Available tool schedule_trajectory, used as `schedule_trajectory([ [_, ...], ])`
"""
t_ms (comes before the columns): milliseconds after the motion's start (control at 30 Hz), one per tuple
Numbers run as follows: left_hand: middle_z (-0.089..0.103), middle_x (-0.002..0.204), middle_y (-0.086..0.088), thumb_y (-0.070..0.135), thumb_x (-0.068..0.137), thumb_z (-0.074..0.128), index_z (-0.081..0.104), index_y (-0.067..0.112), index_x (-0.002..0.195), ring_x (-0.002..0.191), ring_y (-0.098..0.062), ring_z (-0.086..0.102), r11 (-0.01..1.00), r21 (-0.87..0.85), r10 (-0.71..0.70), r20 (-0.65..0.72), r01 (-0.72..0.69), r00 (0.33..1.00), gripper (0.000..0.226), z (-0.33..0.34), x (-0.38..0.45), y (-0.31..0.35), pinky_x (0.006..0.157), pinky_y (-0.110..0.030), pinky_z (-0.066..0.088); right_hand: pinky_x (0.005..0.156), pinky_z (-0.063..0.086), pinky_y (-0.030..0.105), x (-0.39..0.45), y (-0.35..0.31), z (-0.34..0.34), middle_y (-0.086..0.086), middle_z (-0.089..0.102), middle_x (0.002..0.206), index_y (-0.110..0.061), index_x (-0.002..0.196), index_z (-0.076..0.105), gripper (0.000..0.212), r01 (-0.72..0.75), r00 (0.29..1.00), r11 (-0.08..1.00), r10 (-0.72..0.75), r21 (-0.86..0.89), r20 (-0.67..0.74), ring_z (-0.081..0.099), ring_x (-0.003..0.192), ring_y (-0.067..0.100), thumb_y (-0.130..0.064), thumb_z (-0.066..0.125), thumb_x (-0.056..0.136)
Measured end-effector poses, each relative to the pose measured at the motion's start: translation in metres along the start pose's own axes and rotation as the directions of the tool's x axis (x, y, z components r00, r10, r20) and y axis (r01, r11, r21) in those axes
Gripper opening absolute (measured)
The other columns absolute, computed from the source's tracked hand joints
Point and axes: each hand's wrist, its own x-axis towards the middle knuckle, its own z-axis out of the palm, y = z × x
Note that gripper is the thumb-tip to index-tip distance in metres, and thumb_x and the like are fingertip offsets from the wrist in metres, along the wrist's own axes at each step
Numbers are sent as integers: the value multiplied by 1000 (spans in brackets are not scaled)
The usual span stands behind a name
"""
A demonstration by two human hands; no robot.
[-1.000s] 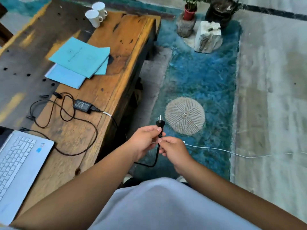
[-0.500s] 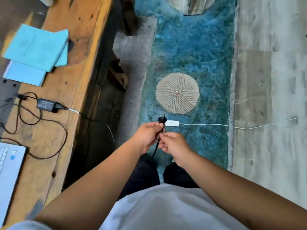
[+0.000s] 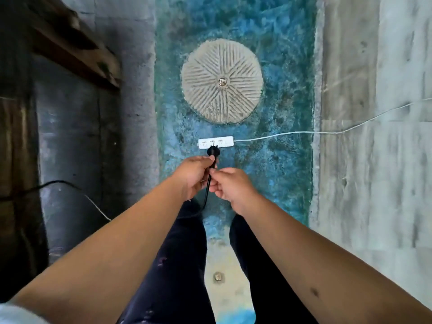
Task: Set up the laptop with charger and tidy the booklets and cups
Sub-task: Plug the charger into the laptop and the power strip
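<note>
Plug: I saw the black charger plug held just above the white power strip, its prongs pointing at the strip's middle sockets; I could not tell whether the prongs touched the strip.
Left grip: my left hand was curled round the plug's body, with the fingertips pinching it from the left side.
Right grip: my right hand pinched the black cable just below the plug, thumb and forefinger pressed together on it, the other fingers curled.
Cable: from the two hands it dropped down between them, curved left across my dark trouser leg and reappeared at the left, running into the shadow beneath the desk.
Power strip: it lay flat on the blue-green rug, long side across the view, with its thin white lead trailing off right over the grey floor.
Rug: a pale round ribbed disc with a small shiny centre sat on it just beyond the strip.
Desk: only its dark wooden underside and edge showed, at the upper left.
Me: both bare forearms reached forward from the bottom corners, and my legs stood on the rug below the hands.
</note>
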Motion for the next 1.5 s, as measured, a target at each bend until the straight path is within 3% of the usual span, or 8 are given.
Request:
schedule_trajectory([
  [433,60,65,0,19,99,56,64,11,83,54,-12,50,998,45,-46,-67,49,997,19,-62,262,-69,43,-20,39,49,47,17,273,73,18,2,63,70,-11,94,62,14,-177,980,984,174,25,98,62,51,8,-24,64,95],
  [667,57,65,0,20,98,57,63,13,81,58,-9,47,983,145,-106,-64,114,992,19,-89,372,-92,56,-22,34,52,45,18,388,110,20,-1,61,64,-15,82,62,18,-193,963,981,184,26,198,62,53,9,-25,60,97],
  [933,57,56,0,18,97,56,60,12,84,52,-11,47,954,265,-105,-129,137,986,15,-112,439,-117,43,-21,37,54,47,18,455,128,25,1,64,71,-14,84,66,18,-5,970,954,77,-300,230,61,57,8,-26,61,96],
  [1033,55,59,-1,16,99,52,61,12,85,51,-11,46,942,305,-99,-151,141,984,16,-117,449,-121,47,-23,37,66,51,27,468,125,18,7,72,80,-13,82,71,22,307,949,706,-180,-638,257,65,68,15,-30,63,93],
  [1100,64,60,0,15,99,52,64,11,88,46,-10,51,943,307,-89,-140,128,986,16,-122,452,-122,50,-25,39,72,52,31,478,119,7,7,73,87,-13,88,72,21,487,841,370,-445,-791,309,65,79,20,-31,61,93],
  [1200,70,67,2,16,98,54,67,12,90,51,-9,54,932,345,-80,-112,114,991,16,-128,452,-121,45,-23,40,88,50,37,496,102,-15,4,68,109,-18,112,65,29,448,666,-154,-600,-881,443,58,105,26,-39,56,94],
  [1300,71,72,-1,15,98,55,67,9,92,54,-10,55,926,364,-72,-97,102,993,15,-130,450,-119,40,-21,39,104,37,45,516,95,-30,4,56,132,-20,132,51,57,378,751,-190,-510,-906,420,45,125,27,-53,60,87],
  [1500,70,81,-6,16,96,59,68,6,100,59,-12,56,920,381,-72,-72,94,995,14,-125,443,-118,46,-23,40,103,41,47,530,98,-36,8,54,127,-22,133,48,70,346,804,-225,-428,-911,411,49,120,28,-64,62,80],
])
